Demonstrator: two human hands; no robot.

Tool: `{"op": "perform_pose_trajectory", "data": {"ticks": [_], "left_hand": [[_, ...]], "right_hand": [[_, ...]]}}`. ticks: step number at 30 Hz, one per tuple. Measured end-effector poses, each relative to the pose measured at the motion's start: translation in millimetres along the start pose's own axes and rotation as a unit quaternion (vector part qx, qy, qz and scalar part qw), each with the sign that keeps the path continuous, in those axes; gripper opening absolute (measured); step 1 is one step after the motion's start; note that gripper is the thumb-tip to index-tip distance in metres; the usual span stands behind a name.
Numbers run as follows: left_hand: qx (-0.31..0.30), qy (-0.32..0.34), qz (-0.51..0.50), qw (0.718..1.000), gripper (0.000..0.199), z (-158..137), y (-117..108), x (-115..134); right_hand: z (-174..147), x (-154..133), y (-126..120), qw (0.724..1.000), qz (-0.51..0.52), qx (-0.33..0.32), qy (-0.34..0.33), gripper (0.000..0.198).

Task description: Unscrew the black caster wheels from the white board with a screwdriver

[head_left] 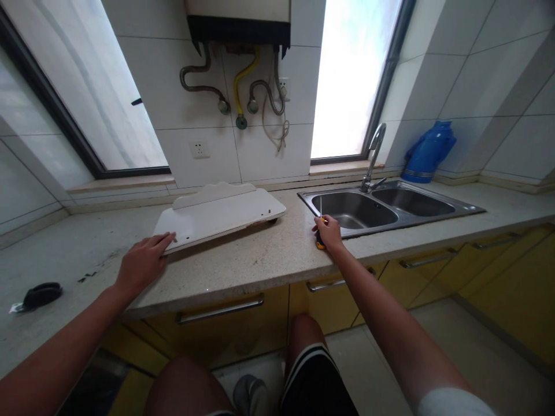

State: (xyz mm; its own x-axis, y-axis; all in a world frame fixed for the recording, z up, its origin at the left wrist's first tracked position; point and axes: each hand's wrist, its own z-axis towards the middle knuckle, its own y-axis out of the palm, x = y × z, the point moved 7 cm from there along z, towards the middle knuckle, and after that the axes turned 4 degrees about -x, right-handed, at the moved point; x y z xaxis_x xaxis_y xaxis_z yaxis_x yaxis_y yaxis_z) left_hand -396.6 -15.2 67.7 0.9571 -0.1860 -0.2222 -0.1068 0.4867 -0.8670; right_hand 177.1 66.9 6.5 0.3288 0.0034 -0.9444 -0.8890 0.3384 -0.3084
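Observation:
My left hand [145, 260] is closed on the near left corner of a white board [212, 218], its fingertips over the top face and the thumb out of sight. The board lies tilted on the counter, with a wavy-edged strip along its back, small holes near its ends and a dark round part under its right end. In my right hand [329, 231] is a screwdriver [321, 244] with a yellow and black handle. Its thin shaft points up, and the handle's end is at the countertop, just left of the sink.
A black object [42, 296] and several small dark pieces [87, 276] lie on the counter [255, 260] at left. To the right are a double sink [466, 208], a faucet [373, 156] and a blue container [429, 151]. Drawer handles [221, 309] stick out below the counter edge.

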Motion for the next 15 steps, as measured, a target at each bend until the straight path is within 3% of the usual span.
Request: {"op": "perform_pose_trajectory", "data": {"ticks": [4,7,9,12,15], "left_hand": [[0.028,0.089,-0.047,0.995,0.058,-6,-15,61],[0.062,0.188,-0.090,0.976,0.059,-1,-29,132],[0.070,0.219,-0.087,0.969,0.060,10,-35,181],[0.077,0.203,-0.074,0.973,0.054,34,-42,239],[0.063,0.161,-0.077,0.982,0.050,57,-41,278]], "right_hand": [[5,2,0,1.000,0.018,0.010,0.008,0.038],[5,4,-1,0.999,0.026,0.020,0.011,0.038],[4,4,-2,0.999,0.027,0.025,0.009,0.038],[2,3,-3,0.999,0.026,0.030,0.006,0.037],[2,2,-4,0.999,0.025,0.034,0.005,0.037]]}}
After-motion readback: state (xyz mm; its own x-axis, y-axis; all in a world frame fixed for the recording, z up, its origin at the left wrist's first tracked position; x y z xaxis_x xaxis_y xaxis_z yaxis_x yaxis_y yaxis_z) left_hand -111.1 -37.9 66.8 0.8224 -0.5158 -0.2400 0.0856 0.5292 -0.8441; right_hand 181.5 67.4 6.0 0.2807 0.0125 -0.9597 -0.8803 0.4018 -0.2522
